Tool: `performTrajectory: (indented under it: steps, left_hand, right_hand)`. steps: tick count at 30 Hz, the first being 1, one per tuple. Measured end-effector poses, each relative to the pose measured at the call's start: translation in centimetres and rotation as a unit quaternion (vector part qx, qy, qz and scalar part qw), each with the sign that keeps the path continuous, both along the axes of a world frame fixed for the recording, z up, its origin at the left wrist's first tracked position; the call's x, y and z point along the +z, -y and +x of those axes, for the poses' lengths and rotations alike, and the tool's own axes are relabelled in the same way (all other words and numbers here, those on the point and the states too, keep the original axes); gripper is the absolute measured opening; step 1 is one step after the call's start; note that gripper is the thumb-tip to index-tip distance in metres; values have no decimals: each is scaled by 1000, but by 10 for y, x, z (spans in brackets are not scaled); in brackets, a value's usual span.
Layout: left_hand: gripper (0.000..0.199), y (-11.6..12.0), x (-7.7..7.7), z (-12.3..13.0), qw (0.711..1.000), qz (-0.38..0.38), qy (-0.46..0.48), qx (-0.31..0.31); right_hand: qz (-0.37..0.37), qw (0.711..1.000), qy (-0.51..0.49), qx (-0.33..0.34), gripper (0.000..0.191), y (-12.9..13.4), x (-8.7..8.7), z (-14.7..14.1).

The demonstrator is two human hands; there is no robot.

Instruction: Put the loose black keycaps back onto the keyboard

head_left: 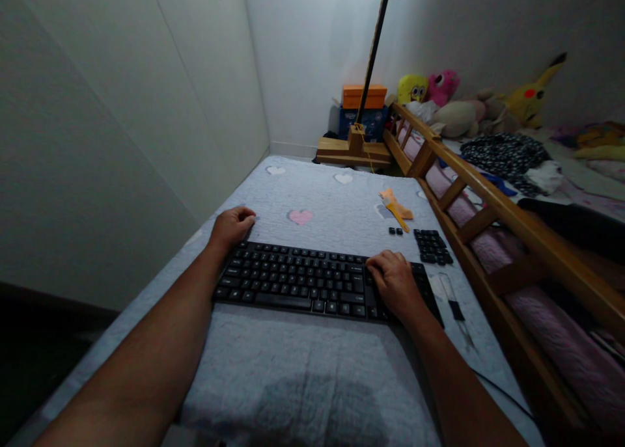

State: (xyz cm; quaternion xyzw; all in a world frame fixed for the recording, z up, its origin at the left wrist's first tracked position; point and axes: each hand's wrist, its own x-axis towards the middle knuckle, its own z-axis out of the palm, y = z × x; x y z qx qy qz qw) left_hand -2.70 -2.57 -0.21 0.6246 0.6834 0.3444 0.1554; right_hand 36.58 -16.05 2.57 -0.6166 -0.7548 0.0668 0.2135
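A black computer keyboard (293,279) lies across the light blue bedspread in front of me. My left hand (233,227) rests at its far left corner, fingers curled in against the thumb, with nothing seen in them. Over the right part of the keyboard is my right hand (393,279), its fingers bent and closed down near the navigation keys; whatever is between the fingertips is hidden. The number-pad area beside that hand looks bare of keycaps. Several loose black keycaps (431,246) stand grouped beyond the keyboard's right end, and two keycaps (396,231) sit apart to their left.
A yellow-handled brush (396,216) lies against an orange cloth (403,207). Right of the keyboard is a wire tool with a black grip (456,310). A wooden bed rail (469,167) bounds the right side; a pale cabinet (122,89) stands left. Behind is a wooden stand (354,149).
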Motion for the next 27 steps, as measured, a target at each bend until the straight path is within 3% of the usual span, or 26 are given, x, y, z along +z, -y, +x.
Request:
performTrajectory:
  steps: [15,27]
  left_hand:
    - [31,0,-1,0,1000,-5,15,-4]
    - [31,-2,-4,-3,1000,5,8,-7]
  right_hand:
    - [8,999,45,-7,16,2,0,-2]
    - [-21,1000,-10,-3,14,3,4,-3]
